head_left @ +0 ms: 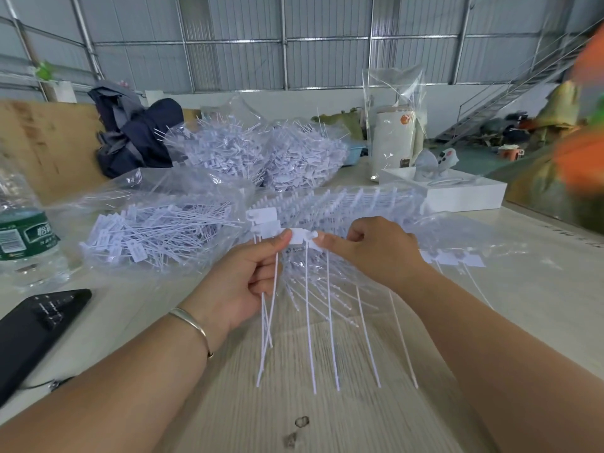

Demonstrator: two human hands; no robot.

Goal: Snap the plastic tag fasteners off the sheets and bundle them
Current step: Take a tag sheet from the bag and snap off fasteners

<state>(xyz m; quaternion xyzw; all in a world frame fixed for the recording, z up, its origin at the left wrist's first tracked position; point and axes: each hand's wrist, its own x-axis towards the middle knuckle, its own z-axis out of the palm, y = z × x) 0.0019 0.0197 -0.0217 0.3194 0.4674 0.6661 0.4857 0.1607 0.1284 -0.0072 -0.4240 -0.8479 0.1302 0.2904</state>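
Note:
My left hand (248, 282) grips a small bunch of white plastic tag fasteners (266, 220) by their stems just under the flat heads. Their thin tails hang down over the table. My right hand (376, 253) pinches the head end of a sheet of joined fasteners (302, 237), whose long tails (330, 322) fan downward. The two thumbs almost meet at that head. More sheets (359, 204) lie stacked flat behind my hands.
Clear bags of loose fasteners lie at left (157, 230) and behind (261, 152). A water bottle (23, 237) and a black phone (36, 325) sit at the left edge. A white box (457, 194) and a white canister (392, 142) stand at back right on the wooden table (294, 403).

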